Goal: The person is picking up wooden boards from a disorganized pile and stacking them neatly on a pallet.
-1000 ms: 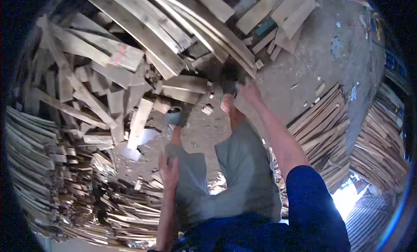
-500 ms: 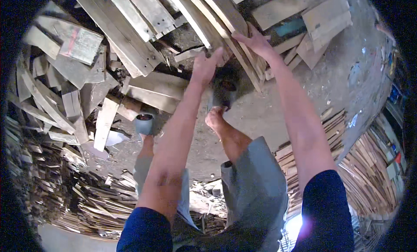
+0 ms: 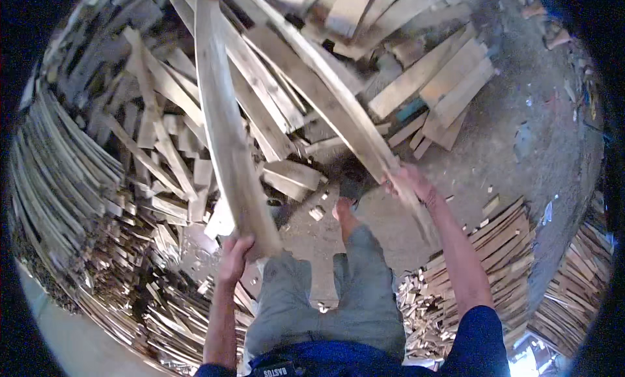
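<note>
Head view, looking down at a person standing among scrap timber. The left hand (image 3: 234, 253) is closed around the near end of a long plank (image 3: 224, 130), which runs up and away from the hand, across the pile (image 3: 163, 136), to the top edge of the picture. The right hand (image 3: 407, 182) is wrapped around the near end of a second board (image 3: 325, 97), narrower and paler, which slants up and to the left over the same pile. Both pieces are lifted at the held ends; their far ends run to the top edge of the frame, so whether they lie clear of the pile cannot be told.

The pile, the landmark here, fills the upper left: loose planks crossing at all angles. Just right of it lie a few short flat boards (image 3: 449, 84) on the bare ground (image 3: 501, 156). Near its lower edge, between the two hands, a bare foot (image 3: 343, 211) stands on the ground beside small offcuts. Below and right of the pile, neat bundles of thin strips (image 3: 501, 240) are stacked.

Progress, as a judgement: two pieces are gripped and partly raised from the pile; nearly all the timber remains there, and neither held piece has been set down anywhere.
</note>
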Tool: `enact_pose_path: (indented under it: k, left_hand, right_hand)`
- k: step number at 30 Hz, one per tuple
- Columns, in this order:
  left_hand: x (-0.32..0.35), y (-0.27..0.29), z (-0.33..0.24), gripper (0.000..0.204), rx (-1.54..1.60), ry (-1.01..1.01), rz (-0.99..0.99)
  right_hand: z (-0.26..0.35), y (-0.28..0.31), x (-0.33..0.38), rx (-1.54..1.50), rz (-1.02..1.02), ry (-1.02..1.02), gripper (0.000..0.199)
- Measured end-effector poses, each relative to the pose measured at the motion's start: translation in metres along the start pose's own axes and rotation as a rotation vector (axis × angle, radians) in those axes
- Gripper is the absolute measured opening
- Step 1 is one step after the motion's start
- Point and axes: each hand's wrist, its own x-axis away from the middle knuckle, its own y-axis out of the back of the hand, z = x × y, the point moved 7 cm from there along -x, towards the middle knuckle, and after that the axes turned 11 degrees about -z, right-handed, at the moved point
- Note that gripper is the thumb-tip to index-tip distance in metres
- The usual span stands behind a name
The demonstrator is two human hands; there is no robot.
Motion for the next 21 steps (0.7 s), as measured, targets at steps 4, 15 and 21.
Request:
enact_pose_path:
  k: [4, 15, 21]
  left_hand:
    - [0.126, 0.093, 0.030, 0.069, 0.339, 0.287, 0.087]
    - [0.102, 0.011, 0.150, 0.066, 0.327, 0.336, 0.320]
    - [0.095, 0.031, 0.154, 0.117, 0.655, 0.366, 0.508]
  right_hand:
    - [0.109, -0.078, 0.120, 0.341, -0.191, 0.408, 0.055]
    - [0.109, -0.211, 0.290, 0.350, -0.345, 0.443, 0.070]
    - [0.032, -0.336, 0.258, 0.905, -0.582, 0.811, 0.082]
